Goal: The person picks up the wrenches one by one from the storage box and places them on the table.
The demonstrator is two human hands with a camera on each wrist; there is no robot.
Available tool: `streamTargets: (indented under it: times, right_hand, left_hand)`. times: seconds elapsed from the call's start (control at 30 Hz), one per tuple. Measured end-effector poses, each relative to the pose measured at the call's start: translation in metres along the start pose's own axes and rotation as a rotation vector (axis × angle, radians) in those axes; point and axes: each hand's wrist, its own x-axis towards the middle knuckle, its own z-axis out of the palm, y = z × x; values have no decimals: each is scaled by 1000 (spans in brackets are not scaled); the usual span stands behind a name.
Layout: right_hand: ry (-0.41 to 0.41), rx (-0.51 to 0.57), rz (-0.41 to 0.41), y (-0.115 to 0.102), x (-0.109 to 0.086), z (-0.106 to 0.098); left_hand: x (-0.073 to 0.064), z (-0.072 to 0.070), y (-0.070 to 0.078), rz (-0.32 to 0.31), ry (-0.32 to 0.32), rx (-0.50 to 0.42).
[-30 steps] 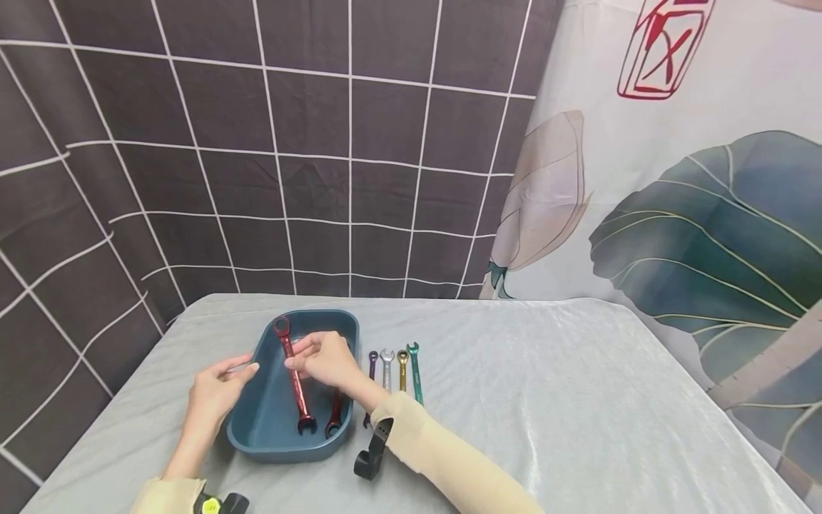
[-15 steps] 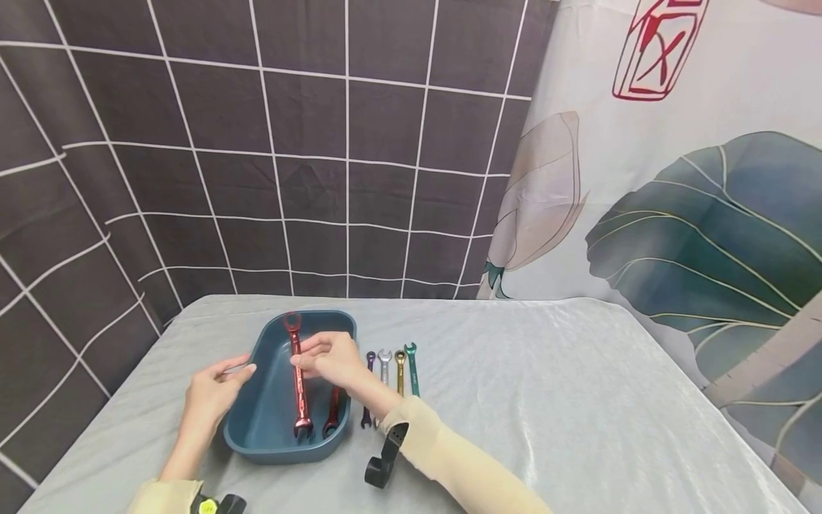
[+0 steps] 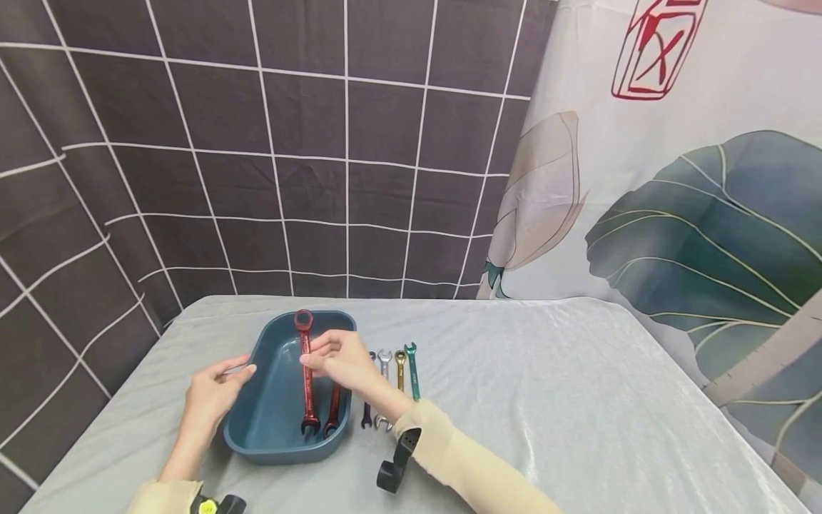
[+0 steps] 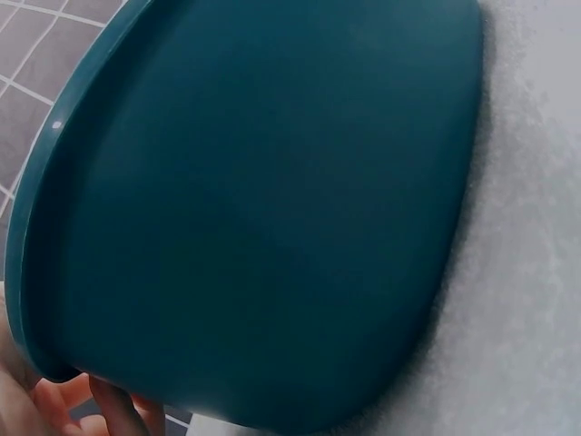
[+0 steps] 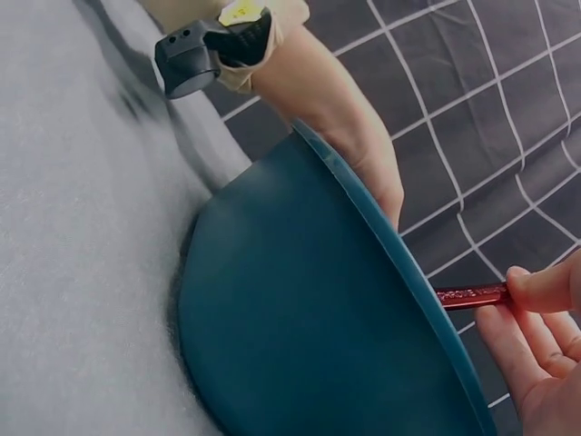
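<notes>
My right hand [image 3: 340,363] pinches a red combination wrench [image 3: 307,392] near its middle, thumb and fingertips on the shaft. The wrench hangs over the blue plastic basin [image 3: 260,421], ring end away and open jaw toward me. In the right wrist view, a short length of the red shaft [image 5: 472,296] shows between the basin's rim and my fingers. A second red wrench [image 3: 333,408] lies inside along the basin's right wall, its upper part hidden by my right hand. My left hand [image 3: 210,392] grips the basin's left rim; its fingertips [image 4: 113,404] show under the rim in the left wrist view.
Right of the basin, a purple wrench [image 3: 367,415], a silver one [image 3: 384,363], a gold one [image 3: 401,368] and a green one [image 3: 414,371] lie side by side, partly behind my right forearm. A pale cloth [image 3: 546,392] covers the table; a grid-patterned curtain [image 3: 308,185] hangs behind.
My right hand has shifted to the right with the red wrench, bringing it closer to the second red wrench. My left hand keeps its hold on the rim.
</notes>
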Motion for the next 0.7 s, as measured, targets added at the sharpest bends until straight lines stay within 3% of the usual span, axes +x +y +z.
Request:
streamTargets:
  times: [0.33, 0.7]
  right_hand:
    - [14, -31, -10, -8, -11, -10]
    - [40, 92, 43, -7, -8, -21]
  left_hand:
    - [0, 0, 0, -5, -1, 7]
    - [0, -1, 0, 2, 8, 9]
